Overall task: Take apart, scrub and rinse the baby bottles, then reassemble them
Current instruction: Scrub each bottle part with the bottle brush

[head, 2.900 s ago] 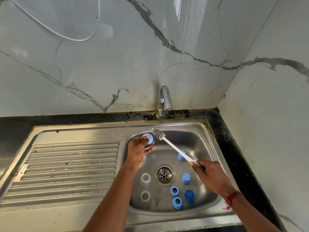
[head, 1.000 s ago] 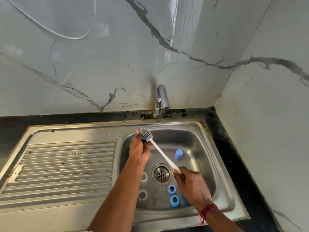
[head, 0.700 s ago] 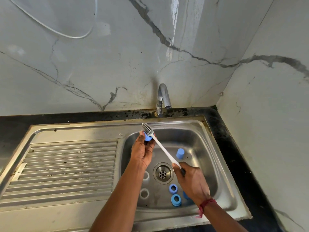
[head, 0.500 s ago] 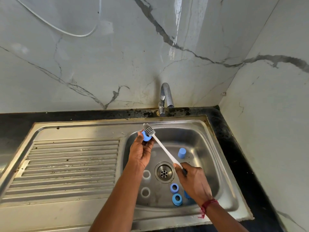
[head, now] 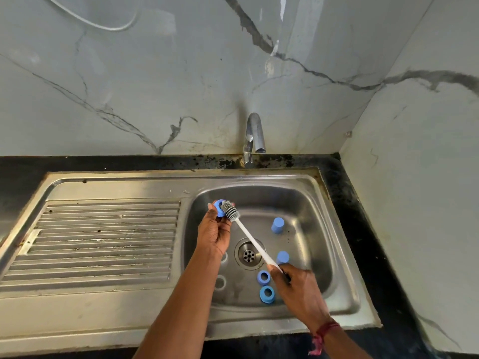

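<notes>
— Where is the blue ring?
— The left hand point(head: 213, 234) pinches the blue ring point(head: 218, 208) between thumb and fingertips, above the back left corner of the sink point(head: 259, 178).
— And the brush?
— The right hand point(head: 300, 291) grasps the brush point(head: 250, 238) by the dark end of its white handle, towards the front of the sink. The grey bristle head sits against the ring's opening.
— What lies in the sink?
— Two blue caps point(head: 277, 225) stand right of the drain point(head: 248, 253), one nearer the back, one just beside the right hand. Two more blue rings point(head: 267, 294) lie near the front edge. Two clear rings point(head: 219, 282) lie left of the drain, partly hidden by the left arm.
— The tap?
— The tap point(head: 255, 136) stands at the back edge, its spout pointing down.
</notes>
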Available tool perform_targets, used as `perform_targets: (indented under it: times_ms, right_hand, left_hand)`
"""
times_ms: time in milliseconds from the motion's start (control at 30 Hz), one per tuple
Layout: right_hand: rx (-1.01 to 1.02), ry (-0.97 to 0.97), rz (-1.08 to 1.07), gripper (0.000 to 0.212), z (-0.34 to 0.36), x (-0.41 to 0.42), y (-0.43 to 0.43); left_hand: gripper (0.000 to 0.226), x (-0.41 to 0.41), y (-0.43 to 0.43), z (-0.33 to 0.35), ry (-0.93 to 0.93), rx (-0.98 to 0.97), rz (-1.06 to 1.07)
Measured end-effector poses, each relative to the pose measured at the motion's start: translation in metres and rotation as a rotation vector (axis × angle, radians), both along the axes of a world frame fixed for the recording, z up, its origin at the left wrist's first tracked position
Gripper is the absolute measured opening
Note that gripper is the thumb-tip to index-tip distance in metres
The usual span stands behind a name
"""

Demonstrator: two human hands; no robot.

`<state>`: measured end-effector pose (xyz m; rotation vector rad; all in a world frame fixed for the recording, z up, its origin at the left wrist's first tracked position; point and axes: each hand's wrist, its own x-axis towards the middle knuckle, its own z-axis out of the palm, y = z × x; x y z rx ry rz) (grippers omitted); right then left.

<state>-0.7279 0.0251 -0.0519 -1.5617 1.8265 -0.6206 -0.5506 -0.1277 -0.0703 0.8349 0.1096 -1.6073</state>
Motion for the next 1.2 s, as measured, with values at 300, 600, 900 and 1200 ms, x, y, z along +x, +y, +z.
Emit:
perform_targets:
  times_ms: [300, 600, 900, 1200]
  right_hand:
    - [0.023, 0.056, -0.105, 0.031, -0.021, -0.035, -0.025]
    - [0.229, -0.041, -0.218, 0.046, -0.046, -0.056, -0.072]
    - [0.284, -0.195, -0.318, 0.044, -0.082, -0.056, -0.087]
    - [0.143, -0.272, -0.397, 0.043, -0.089, -0.059, -0.101]
  left_hand:
    - [0.023, -0.058, 0.003, -0.017, 0.0, 0.081, -0.091]
    - [0.031, -0.071, -0.021, -0.05, -0.342, 0.327, -0.292]
    - [0.024, -0.095, -0.043, -0.106, -0.835, 0.34, -0.582]
    - [0.06, -0.116, -0.064, -0.147, -1.498, 0.072, -0.811]
